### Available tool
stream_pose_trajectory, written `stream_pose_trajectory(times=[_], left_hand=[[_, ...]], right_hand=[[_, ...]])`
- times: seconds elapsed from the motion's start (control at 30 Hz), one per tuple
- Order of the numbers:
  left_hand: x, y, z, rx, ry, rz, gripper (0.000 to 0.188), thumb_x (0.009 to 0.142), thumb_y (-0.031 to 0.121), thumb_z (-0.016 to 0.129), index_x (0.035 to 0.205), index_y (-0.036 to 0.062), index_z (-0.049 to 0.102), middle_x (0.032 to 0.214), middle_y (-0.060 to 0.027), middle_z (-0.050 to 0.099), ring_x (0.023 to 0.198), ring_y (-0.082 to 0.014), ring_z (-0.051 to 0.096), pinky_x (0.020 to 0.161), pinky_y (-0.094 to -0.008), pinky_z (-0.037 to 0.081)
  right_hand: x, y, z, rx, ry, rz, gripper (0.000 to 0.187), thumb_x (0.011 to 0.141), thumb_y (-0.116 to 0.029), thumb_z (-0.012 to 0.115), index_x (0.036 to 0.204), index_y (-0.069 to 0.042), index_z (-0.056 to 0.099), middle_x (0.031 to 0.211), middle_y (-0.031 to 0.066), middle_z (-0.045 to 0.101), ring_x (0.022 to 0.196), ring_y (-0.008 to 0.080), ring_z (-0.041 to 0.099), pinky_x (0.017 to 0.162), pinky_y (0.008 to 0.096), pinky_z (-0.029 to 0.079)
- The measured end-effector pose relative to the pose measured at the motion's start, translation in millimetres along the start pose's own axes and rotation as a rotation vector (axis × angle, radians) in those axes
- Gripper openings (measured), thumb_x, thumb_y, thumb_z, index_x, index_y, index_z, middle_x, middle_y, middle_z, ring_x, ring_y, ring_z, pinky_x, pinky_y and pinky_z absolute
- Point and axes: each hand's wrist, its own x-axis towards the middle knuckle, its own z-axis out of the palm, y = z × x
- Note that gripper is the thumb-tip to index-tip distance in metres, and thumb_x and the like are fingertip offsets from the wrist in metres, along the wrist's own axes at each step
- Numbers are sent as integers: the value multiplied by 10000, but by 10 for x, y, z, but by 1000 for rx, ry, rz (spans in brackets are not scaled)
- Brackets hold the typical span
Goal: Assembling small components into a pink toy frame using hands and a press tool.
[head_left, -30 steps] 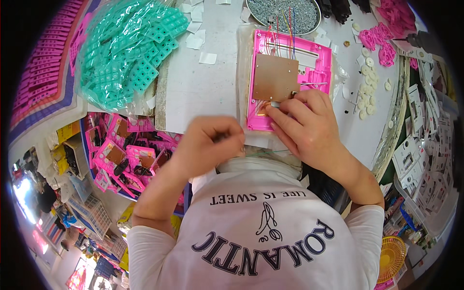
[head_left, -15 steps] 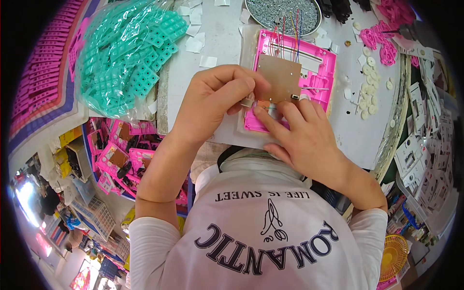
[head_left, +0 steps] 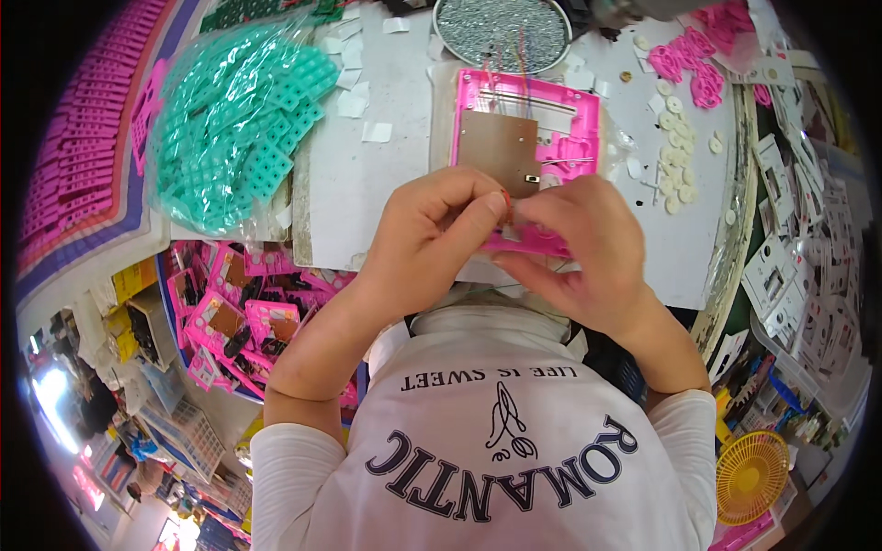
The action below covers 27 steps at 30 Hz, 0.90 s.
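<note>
A pink plastic casing [head_left: 588,119] lies on the worktable with a brown circuit board [head_left: 499,147] set in it, and thin coloured wires rise from the board's far edge. My left hand [head_left: 432,234] is closed in a pinch over the casing's near left part. A small orange-red bit shows at its fingertips, too small to name. Close beside it, my right hand [head_left: 588,243] hangs over the near right corner, slightly blurred. Its thumb stands apart from its bent fingers, and I see nothing between them. The hands hide the casing's near end.
A round tray of small metal screws [head_left: 501,32] stands beyond the casing. To the left bulges a clear bag of turquoise plastic parts [head_left: 239,129]. White discs [head_left: 677,156] and pink cord bundles [head_left: 684,60] lie at right. Below left, a bin holds pink assemblies [head_left: 225,317].
My right hand has lifted off the casing and its fingers have come toward my left fingertips. My left hand has shifted slightly right and nearer. The whole view has shifted a little.
</note>
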Motion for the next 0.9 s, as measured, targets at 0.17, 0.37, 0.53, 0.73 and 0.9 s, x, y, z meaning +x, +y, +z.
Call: stream_pose_trajectory(times=[0.17,0.37,0.53,0.73,0.9], left_hand=[[-13,5,71,134,-44,49,189,1054,93,535,1024,-34,673,968,-31,672,831,-64,585,706,-230,491],[170,191,-2,527,-155,41,139,1020,65,560,1015,0,682,981,-31,692,829,-77,613,654,-254,503],[666,163,80,1112,-454,732,100,824,73,696,921,53,686,859,-32,621,778,-203,625,699,-354,500],[801,68,232,1197,-707,878,128,756,168,738,827,93,661,775,-21,558,753,-223,594,760,-374,456],[760,-1,341,1220,-579,671,140,792,181,726,892,107,662,718,-8,603,703,-222,622,736,-378,450]], right_hand=[[-73,73,63,-56,87,-49,338,718,-103,858,1024,-83,717,860,59,691,721,256,637,636,354,513],[-119,99,-299,363,-120,494,165,791,-99,816,932,-58,740,850,83,698,689,240,644,646,335,525],[-273,-118,-200,144,-241,116,194,833,-70,790,1016,-30,739,901,109,723,749,247,670,669,338,547],[-510,-252,21,142,-289,63,300,760,-46,737,1059,-59,730,1024,87,711,845,252,686,685,342,572],[-450,-305,20,55,-308,101,319,758,-48,700,1075,-58,732,1023,67,682,861,229,671,652,328,565]])
